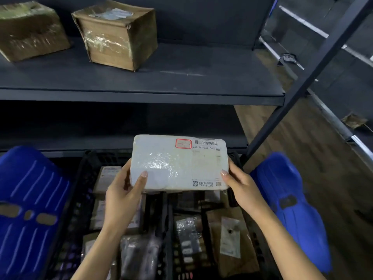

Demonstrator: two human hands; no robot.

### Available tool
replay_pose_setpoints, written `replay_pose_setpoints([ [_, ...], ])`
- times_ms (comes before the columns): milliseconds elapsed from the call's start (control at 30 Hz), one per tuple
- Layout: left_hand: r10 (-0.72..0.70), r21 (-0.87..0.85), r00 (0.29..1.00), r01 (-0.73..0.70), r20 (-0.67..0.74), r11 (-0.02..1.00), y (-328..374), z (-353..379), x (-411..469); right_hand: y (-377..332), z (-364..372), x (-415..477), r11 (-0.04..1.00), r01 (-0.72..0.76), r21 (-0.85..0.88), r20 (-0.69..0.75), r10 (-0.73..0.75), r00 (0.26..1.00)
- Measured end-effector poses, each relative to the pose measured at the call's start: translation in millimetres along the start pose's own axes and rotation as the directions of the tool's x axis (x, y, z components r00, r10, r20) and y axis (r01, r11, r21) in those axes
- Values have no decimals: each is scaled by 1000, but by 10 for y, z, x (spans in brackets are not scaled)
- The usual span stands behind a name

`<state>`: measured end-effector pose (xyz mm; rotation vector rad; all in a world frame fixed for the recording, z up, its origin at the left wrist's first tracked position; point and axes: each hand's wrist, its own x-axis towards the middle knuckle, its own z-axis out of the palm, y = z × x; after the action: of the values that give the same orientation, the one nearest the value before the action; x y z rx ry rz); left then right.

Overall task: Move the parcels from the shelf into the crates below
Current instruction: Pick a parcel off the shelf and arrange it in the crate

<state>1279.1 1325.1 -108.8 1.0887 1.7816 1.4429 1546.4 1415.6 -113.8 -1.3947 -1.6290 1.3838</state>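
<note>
A dark metal shelf (141,81) is spanning the upper half of the scene, with two taped brown boxes (30,31) (117,35) sitting well back on it toward the left, waiting to be moved. Below its front edge, two blue plastic containers (30,199) (292,209) are flanking a pair of black mesh crates (80,199), both of which are already holding a jumble of small wrapped packets.

A person is holding a white parcel (177,162) in the air over the far end of the black crates, off the shelf and not yet set down. The parcel is lying flat, label side up, with its long axis running left to right, and appears to be hanging roughly above the wall that divides the two crates. The left hand (121,195) is gripping the near left corner, thumb on top and fingers curled underneath; the right hand (240,186) is gripping the near right corner in the same way. Both hands are sharing the load about equally, neither nearer than the other.

The crates are lying straight below the parcel, so the coming move looks like a short drop downward, with a slight shift left or right to clear the dividing wall.
</note>
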Motion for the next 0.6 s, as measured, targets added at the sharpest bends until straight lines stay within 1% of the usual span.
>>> replay_pose_setpoints([
  [133, -29, 61, 999, 27, 22, 998, 22, 548, -91, 195, -522, 83, 999, -31, -36, -2, 31, 1000],
  [267, -73, 105, 997, 70, 28, 992, -29, 944, -108, 410, -840, 204, 995, -94, -38, 20, 94, 995],
  [500, -188, 239, 977, 159, 105, 958, -319, 1384, 97, 946, -937, 489, 983, -180, 36, -18, 181, 983],
  [600, -255, 284, 960, 213, 116, 935, -550, 1494, 198, 1207, -856, 664, 972, -221, 79, 18, 220, 975],
])
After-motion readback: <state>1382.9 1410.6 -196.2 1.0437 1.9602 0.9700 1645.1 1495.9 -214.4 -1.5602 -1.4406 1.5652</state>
